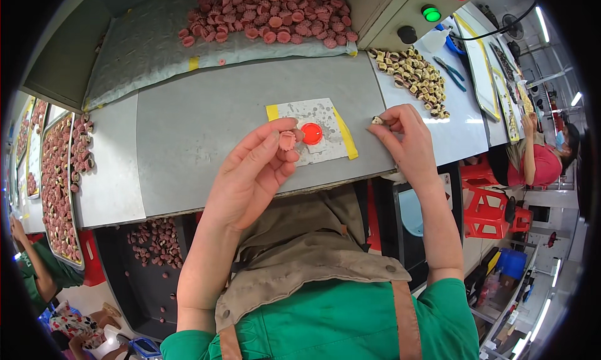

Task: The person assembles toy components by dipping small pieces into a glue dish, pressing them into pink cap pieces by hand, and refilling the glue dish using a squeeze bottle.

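My left hand (247, 169) is closed on a small pink cup with a ridged rim (287, 140), pinched between thumb and fingers above the grey table. To the right, my right hand (407, 138) pinches a small cream-and-dark piece (377, 120) at its fingertips. Between the two hands a round red disc (311, 133) sits on a speckled white sheet (322, 110), taped down with yellow strips. Beyond my right hand lies a heap of similar cream-and-dark pieces (416, 78). A large pile of pink cups (275, 13) rests on a pale cloth (144, 60) at the back.
Green-handled pliers (451, 72) lie right of the heap. A machine panel with lights (431, 13) overhangs the back right. Trays of assembled pieces (59, 185) stand at the left. Below the table edge is a black bin (128, 278). Other people work at both sides.
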`<control>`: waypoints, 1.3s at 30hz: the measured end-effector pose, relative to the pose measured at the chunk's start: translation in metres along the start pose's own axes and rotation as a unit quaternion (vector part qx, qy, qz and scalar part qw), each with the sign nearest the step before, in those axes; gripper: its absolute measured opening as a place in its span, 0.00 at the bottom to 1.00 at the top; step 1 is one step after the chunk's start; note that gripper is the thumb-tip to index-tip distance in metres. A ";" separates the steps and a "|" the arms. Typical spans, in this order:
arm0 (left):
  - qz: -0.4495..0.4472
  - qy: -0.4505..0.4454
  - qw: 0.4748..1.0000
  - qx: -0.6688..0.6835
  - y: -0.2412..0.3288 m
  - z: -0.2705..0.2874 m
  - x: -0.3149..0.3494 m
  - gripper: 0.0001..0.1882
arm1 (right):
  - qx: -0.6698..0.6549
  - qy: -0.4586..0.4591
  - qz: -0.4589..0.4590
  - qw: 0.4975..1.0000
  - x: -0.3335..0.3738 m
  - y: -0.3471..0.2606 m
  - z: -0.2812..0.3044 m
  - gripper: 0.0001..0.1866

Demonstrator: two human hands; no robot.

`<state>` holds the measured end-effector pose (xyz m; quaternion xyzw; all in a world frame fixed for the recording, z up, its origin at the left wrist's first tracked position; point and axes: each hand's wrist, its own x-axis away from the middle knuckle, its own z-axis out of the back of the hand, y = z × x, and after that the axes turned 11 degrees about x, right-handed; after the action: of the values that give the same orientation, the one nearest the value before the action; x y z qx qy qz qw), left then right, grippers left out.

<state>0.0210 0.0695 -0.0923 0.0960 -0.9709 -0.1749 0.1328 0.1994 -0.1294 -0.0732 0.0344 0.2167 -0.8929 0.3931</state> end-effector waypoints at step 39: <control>-0.043 0.003 0.998 -0.046 0.000 0.005 0.008 0.16 | 0.061 -0.050 0.286 0.955 -0.028 -0.072 -0.025 0.09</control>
<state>0.0121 0.0690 -0.0953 0.1318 -0.9565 -0.2242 0.1321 0.1644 -0.0575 -0.0635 0.0746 0.1229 -0.7551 0.6397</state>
